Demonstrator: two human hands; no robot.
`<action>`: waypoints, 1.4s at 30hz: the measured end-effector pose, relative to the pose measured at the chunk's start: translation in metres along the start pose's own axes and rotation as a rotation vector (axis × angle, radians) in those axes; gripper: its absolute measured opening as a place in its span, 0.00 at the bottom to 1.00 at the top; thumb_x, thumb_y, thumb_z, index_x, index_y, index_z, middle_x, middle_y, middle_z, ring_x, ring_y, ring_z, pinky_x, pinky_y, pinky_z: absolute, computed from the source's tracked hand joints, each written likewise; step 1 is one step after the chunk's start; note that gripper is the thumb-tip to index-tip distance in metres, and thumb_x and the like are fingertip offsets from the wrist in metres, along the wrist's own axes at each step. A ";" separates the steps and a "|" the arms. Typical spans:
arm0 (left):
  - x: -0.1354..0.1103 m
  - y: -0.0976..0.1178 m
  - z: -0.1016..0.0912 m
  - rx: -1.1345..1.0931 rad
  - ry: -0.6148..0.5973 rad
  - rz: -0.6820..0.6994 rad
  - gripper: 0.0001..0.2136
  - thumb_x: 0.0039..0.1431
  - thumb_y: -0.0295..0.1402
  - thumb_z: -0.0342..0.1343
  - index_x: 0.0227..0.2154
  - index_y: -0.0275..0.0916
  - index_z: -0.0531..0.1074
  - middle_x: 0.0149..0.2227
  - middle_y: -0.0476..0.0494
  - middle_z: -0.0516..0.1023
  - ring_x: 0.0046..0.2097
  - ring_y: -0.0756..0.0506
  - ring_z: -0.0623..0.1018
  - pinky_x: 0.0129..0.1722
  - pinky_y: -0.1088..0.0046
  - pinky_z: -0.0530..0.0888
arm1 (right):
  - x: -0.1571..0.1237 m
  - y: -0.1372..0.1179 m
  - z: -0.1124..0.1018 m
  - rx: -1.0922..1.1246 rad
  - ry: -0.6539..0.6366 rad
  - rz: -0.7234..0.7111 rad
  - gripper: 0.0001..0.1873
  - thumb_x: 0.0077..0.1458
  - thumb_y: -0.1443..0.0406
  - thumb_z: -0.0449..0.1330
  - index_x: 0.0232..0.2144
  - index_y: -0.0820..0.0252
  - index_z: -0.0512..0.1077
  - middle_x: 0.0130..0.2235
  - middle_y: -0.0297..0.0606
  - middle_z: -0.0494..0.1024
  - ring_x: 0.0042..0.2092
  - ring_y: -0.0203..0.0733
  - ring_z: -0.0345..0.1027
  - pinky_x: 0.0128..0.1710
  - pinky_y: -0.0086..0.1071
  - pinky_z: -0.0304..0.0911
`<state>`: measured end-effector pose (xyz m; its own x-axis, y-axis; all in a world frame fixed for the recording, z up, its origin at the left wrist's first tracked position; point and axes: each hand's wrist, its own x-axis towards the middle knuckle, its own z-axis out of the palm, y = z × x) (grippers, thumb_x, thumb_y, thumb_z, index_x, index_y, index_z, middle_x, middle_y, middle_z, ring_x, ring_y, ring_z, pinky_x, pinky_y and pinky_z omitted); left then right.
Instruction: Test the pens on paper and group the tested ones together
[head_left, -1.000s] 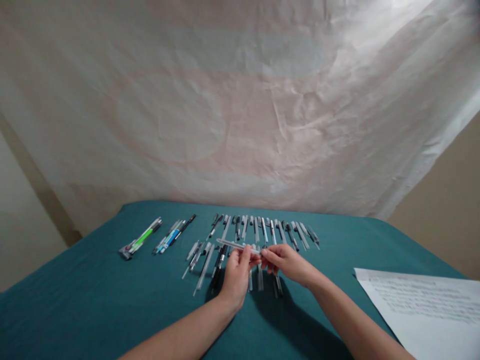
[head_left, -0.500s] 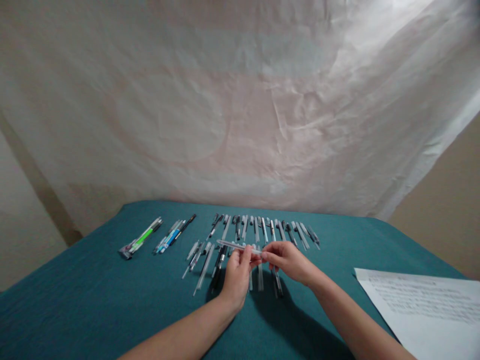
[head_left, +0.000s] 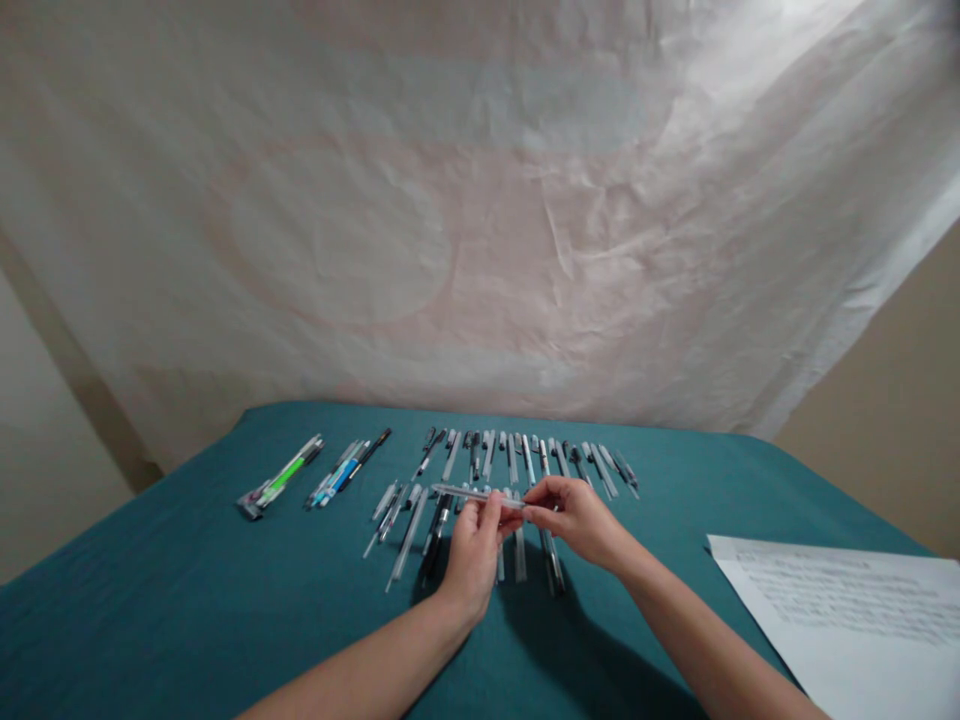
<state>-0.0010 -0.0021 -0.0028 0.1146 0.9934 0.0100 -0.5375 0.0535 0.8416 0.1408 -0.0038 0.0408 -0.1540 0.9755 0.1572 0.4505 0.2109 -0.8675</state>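
A clear pen barrel point(head_left: 463, 492) is held crosswise above the table, its tapered tip pointing left. My left hand point(head_left: 475, 548) pinches it near the middle between thumb and fingers. Closed around its right end are the fingertips of my right hand point(head_left: 574, 518); the exact grip there is partly hidden. Below and left of the hands lie a clear pen with its cap beside it point(head_left: 409, 538) and a black pen point(head_left: 436, 530). Several other pens in this near row are partly covered by my hands.
Behind my hands runs a row of clear and black pens with caps point(head_left: 513, 458). To the left lie a bundle with a green pen point(head_left: 285, 478) and a group with blue pens point(head_left: 339, 478). A written paper sheet point(head_left: 847, 610) rests at right on the green cloth point(head_left: 187, 600).
Almost nothing differs. The pen barrel has tilted slightly towards level, and my right hand has shifted a tiny bit.
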 end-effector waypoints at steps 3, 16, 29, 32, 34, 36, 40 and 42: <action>0.000 0.000 0.000 -0.009 0.002 0.004 0.13 0.52 0.41 0.55 0.31 0.35 0.68 0.29 0.46 0.75 0.35 0.47 0.76 0.41 0.67 0.70 | 0.000 0.002 0.000 0.000 -0.040 0.001 0.10 0.48 0.61 0.58 0.29 0.64 0.72 0.26 0.36 0.74 0.25 0.34 0.64 0.23 0.25 0.58; 0.002 -0.004 -0.002 -0.030 -0.002 -0.005 0.13 0.52 0.41 0.56 0.30 0.34 0.67 0.28 0.46 0.74 0.35 0.47 0.76 0.41 0.67 0.71 | -0.001 0.004 -0.003 -0.101 -0.057 -0.053 0.10 0.51 0.61 0.55 0.31 0.64 0.71 0.26 0.36 0.74 0.27 0.35 0.65 0.25 0.25 0.58; 0.000 0.000 -0.001 -0.059 0.012 -0.078 0.12 0.55 0.41 0.53 0.32 0.35 0.64 0.28 0.44 0.75 0.36 0.43 0.78 0.36 0.69 0.74 | 0.003 0.014 -0.037 -0.072 -0.135 0.036 0.09 0.48 0.63 0.55 0.31 0.64 0.70 0.24 0.33 0.71 0.25 0.34 0.63 0.23 0.25 0.59; -0.001 0.000 -0.001 -0.066 0.006 -0.080 0.12 0.55 0.41 0.53 0.32 0.35 0.64 0.28 0.44 0.75 0.36 0.43 0.78 0.36 0.69 0.74 | 0.004 0.025 -0.045 -0.268 -0.118 0.070 0.09 0.46 0.66 0.55 0.31 0.64 0.72 0.24 0.35 0.73 0.25 0.35 0.64 0.24 0.25 0.57; -0.001 -0.001 -0.001 -0.064 0.002 -0.081 0.12 0.55 0.41 0.53 0.32 0.35 0.64 0.28 0.45 0.75 0.36 0.43 0.78 0.36 0.69 0.74 | 0.005 0.032 -0.044 -0.426 -0.111 0.075 0.10 0.46 0.69 0.54 0.30 0.62 0.74 0.25 0.36 0.75 0.27 0.36 0.66 0.26 0.26 0.57; -0.001 0.000 0.000 -0.061 0.002 -0.079 0.12 0.55 0.41 0.53 0.32 0.35 0.64 0.28 0.44 0.75 0.36 0.43 0.78 0.36 0.69 0.74 | 0.005 0.037 -0.040 -0.552 -0.139 0.062 0.11 0.45 0.70 0.54 0.29 0.60 0.75 0.27 0.37 0.77 0.30 0.38 0.68 0.28 0.26 0.56; -0.001 0.000 0.000 -0.055 0.001 -0.078 0.12 0.55 0.41 0.53 0.32 0.35 0.63 0.28 0.44 0.75 0.36 0.43 0.78 0.36 0.69 0.74 | 0.004 0.039 -0.028 -0.758 -0.153 0.099 0.11 0.46 0.70 0.55 0.30 0.58 0.76 0.32 0.38 0.78 0.36 0.41 0.70 0.32 0.27 0.56; -0.002 0.000 0.000 -0.052 -0.002 -0.080 0.12 0.55 0.41 0.53 0.32 0.35 0.63 0.28 0.44 0.75 0.36 0.43 0.78 0.36 0.69 0.74 | 0.004 0.038 -0.024 -0.836 -0.142 0.144 0.10 0.45 0.69 0.56 0.31 0.57 0.75 0.32 0.39 0.78 0.37 0.41 0.70 0.32 0.27 0.55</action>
<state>-0.0009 -0.0038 -0.0028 0.1603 0.9855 -0.0549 -0.5693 0.1377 0.8105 0.1783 0.0093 0.0193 -0.1292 0.9909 -0.0367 0.9653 0.1172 -0.2334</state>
